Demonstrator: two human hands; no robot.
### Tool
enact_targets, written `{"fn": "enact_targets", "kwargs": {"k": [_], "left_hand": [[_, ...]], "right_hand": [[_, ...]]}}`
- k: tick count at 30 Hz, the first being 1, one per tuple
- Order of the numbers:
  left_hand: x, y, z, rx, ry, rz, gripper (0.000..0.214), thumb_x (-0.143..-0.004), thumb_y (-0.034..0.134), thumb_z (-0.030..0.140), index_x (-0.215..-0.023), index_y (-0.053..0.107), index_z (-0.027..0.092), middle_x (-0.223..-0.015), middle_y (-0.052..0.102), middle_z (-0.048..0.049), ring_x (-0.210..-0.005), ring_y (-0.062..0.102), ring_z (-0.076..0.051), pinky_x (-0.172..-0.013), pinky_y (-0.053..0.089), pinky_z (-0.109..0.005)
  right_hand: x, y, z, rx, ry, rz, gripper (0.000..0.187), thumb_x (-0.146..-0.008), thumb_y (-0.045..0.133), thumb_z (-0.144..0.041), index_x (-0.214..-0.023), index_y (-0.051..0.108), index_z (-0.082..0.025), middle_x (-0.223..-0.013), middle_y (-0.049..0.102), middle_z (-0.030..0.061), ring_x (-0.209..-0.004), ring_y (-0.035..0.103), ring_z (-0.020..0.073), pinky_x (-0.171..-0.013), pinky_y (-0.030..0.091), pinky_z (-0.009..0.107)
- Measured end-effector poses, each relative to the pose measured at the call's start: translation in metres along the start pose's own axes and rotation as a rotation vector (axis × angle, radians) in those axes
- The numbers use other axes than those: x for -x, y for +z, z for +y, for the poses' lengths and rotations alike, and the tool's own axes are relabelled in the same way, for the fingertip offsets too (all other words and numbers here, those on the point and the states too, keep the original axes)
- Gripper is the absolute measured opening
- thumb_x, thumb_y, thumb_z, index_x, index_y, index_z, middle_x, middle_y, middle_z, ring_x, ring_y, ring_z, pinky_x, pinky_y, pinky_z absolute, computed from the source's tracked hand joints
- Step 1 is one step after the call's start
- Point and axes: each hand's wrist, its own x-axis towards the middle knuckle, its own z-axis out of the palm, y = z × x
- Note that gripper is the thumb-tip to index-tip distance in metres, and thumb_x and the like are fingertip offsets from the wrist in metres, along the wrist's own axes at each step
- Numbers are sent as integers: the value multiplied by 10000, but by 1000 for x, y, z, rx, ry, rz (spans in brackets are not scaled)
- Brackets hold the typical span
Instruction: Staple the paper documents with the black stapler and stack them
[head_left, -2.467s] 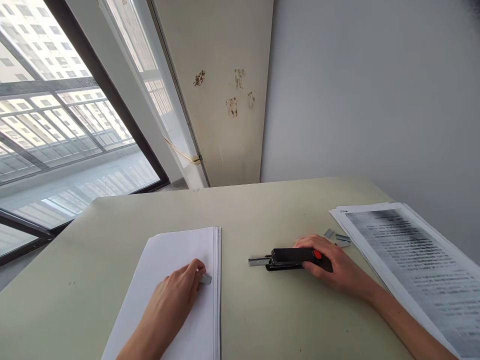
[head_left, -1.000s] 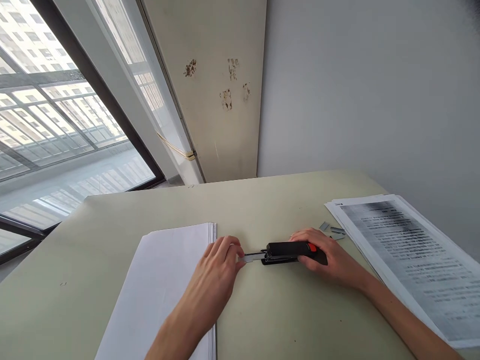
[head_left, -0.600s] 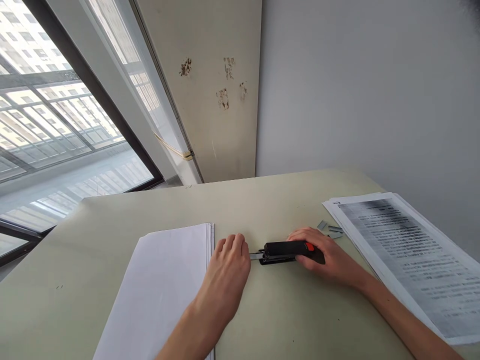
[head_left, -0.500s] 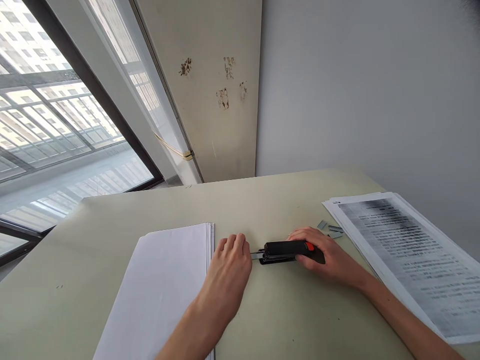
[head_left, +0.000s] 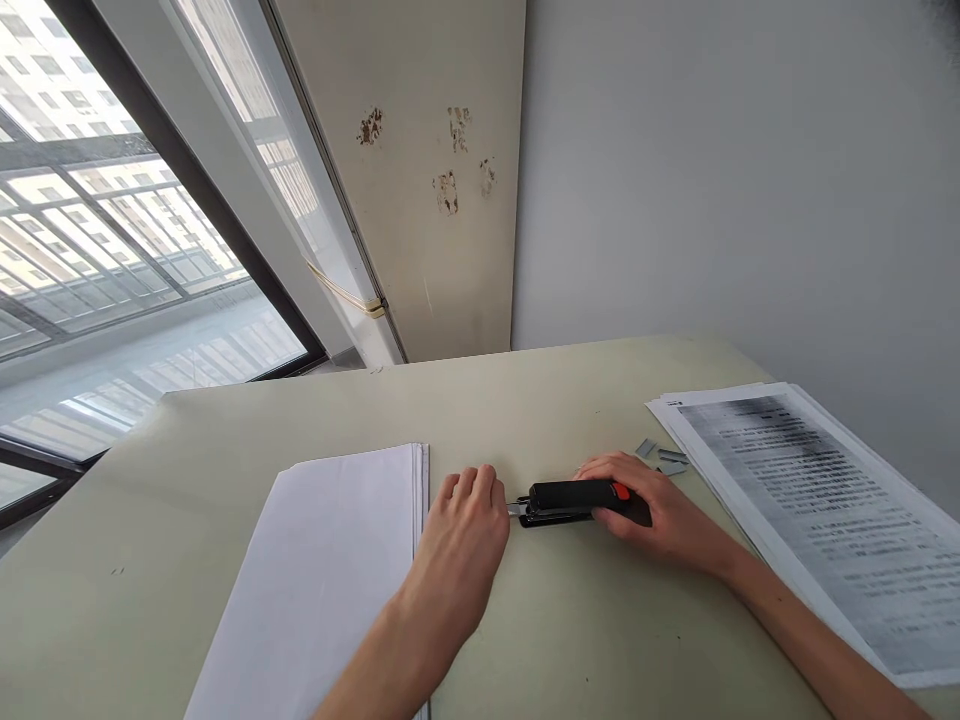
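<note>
A black stapler (head_left: 574,497) with a red patch near its rear lies on the table, its front end facing left. My right hand (head_left: 637,500) is wrapped round its back half, thumb on the near side. From the stapler's front a short silver metal slide (head_left: 514,509) sticks out. My left hand (head_left: 469,520) is closed at the outer end of that slide, back of the hand upward. Its fingertips are hidden, so what else they may hold does not show.
Left of the hands lies a stack of blank white paper (head_left: 322,570). Several strips of staples (head_left: 671,457) lie beyond my right hand, beside printed sheets (head_left: 810,520) on the right. The pale table (head_left: 570,630) ends at a grey wall (head_left: 735,180).
My left hand has shifted slightly right, closer to the stapler, and less of the silver slide shows. My right hand and the stapler have hardly moved.
</note>
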Motion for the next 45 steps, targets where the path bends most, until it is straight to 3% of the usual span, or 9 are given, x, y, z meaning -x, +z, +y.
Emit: {"fn": "enact_targets", "kwargs": {"k": [8, 13, 18, 27, 34, 45], "left_hand": [[1, 0, 0, 3, -2, 6, 76, -942, 681, 149, -940, 619, 194, -1018, 601, -84, -968, 608, -270, -876, 488, -414], [0, 3, 1, -10, 4, 1, 79, -952, 688, 184, -970, 612, 196, -1021, 603, -81, -962, 605, -260, -879, 494, -407], [-1, 0, 2, -32, 20, -10, 136, -927, 685, 103, -921, 586, 196, -1003, 591, -67, -956, 597, -248, -869, 485, -385], [-1, -8, 2, -121, 42, -83, 282, -762, 658, -39, -853, 549, 205, -965, 577, -57, -890, 577, -240, -784, 472, -362], [-6, -20, 7, -195, 29, -194, 466, -522, 658, -95, -845, 527, 213, -909, 568, -43, -792, 547, -220, -705, 451, -345], [-8, -23, 6, -188, 61, -195, 448, -611, 621, -113, -885, 505, 222, -960, 595, -28, -836, 583, -208, -752, 477, -328]], "right_hand": [[0, 0, 2, -12, 4, -15, 219, -990, 641, -311, -1208, 663, -302, -1292, 719, 76, -1245, 638, 319, -1068, 512, 509], [0, -1, 0, -2, 0, -4, 219, -979, 636, -290, -1194, 668, -303, -1263, 736, 64, -1230, 654, 310, -1051, 522, 477], [0, 0, 0, 1, -9, 11, 216, -977, 646, -288, -1190, 672, -306, -1272, 736, 56, -1222, 663, 299, -1050, 526, 464], [0, -1, 1, -9, -1, -3, 214, -986, 640, -305, -1199, 665, -305, -1259, 742, 62, -1231, 658, 319, -1068, 515, 495], [1, -1, 2, -14, 9, -11, 221, -987, 641, -285, -1207, 653, -311, -1277, 729, 57, -1246, 638, 310, -1085, 491, 495], [-1, -2, -2, -2, 5, 6, 217, -984, 634, -266, -1191, 663, -322, -1259, 741, 37, -1221, 657, 298, -1075, 492, 466]]}}
